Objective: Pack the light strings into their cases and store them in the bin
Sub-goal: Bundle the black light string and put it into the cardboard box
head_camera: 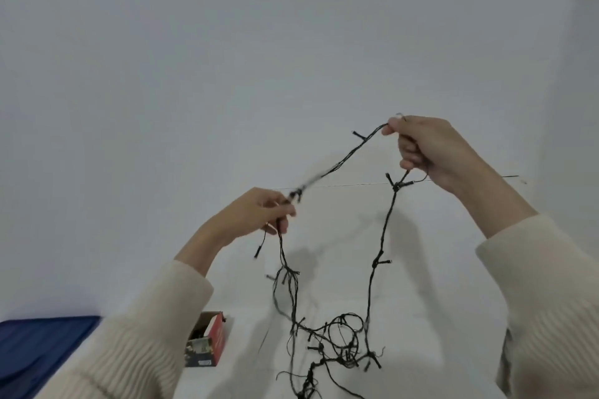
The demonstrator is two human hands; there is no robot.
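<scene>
A black light string (384, 236) with small bulbs is stretched in the air between both hands. My left hand (256, 214) grips it low at the centre, a short end dangling below. My right hand (428, 149) pinches it higher up on the right. From each hand the wire hangs down to a tangled heap (337, 347) on the white table. An open red cardboard case (207, 342) lies on the table left of the heap, under my left forearm.
A dark blue bin lid or bin (39, 350) sits at the lower left edge of the table. A white wall (227, 58) fills the background. Cream sleeves cover both forearms.
</scene>
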